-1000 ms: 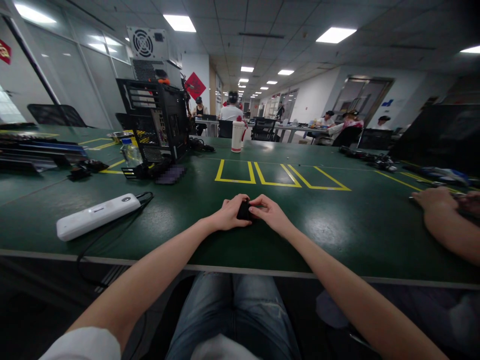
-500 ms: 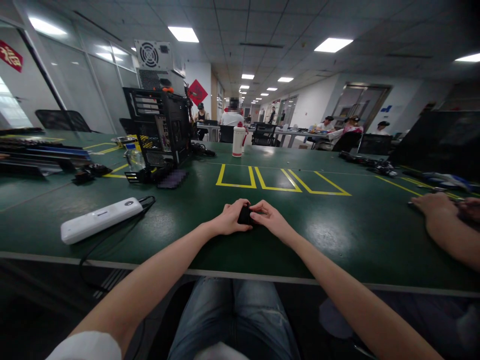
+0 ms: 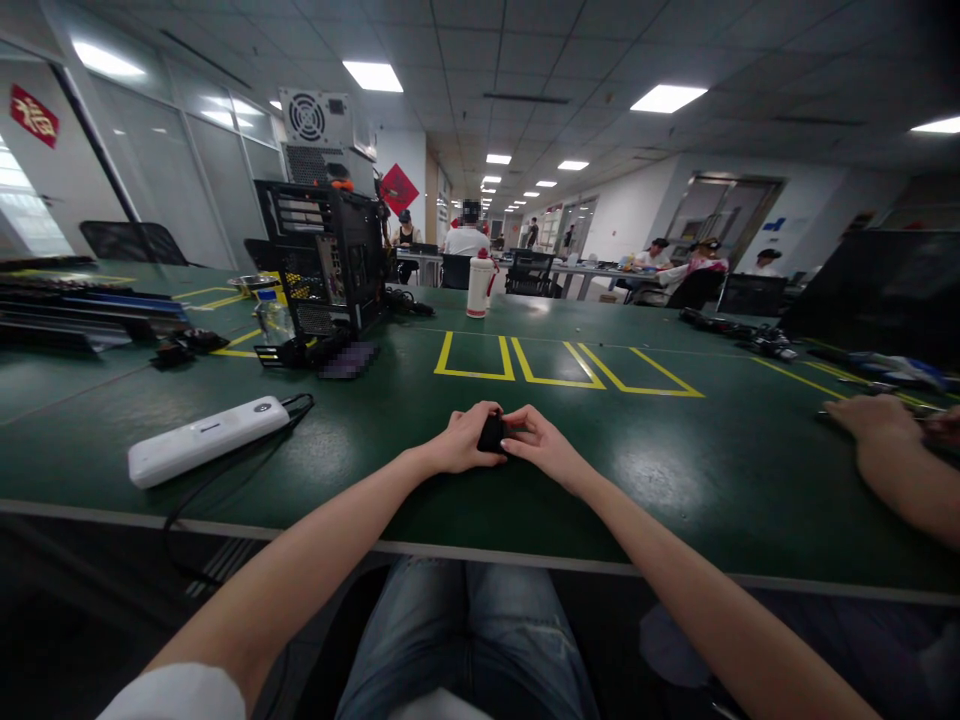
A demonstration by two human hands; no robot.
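Note:
Both my hands rest together on the green table (image 3: 390, 450) in front of me. My left hand (image 3: 461, 442) is curled round a small black object (image 3: 492, 434). My right hand (image 3: 541, 445) pinches the same object from the right with its fingertips. What the object is stays unclear, since my fingers cover most of it. Yellow taped rectangles (image 3: 559, 365) lie on the table just beyond my hands.
A white power strip (image 3: 208, 439) with a black cable lies to the left. Behind it stands an open black computer case (image 3: 330, 262), and a white bottle (image 3: 478, 286) further back. Another person's hand (image 3: 874, 417) rests on the table at right. Seated people fill the background.
My hands stay closed on the black object, with only small finger shifts. The camera has tilted slightly, moving the scene down in view.

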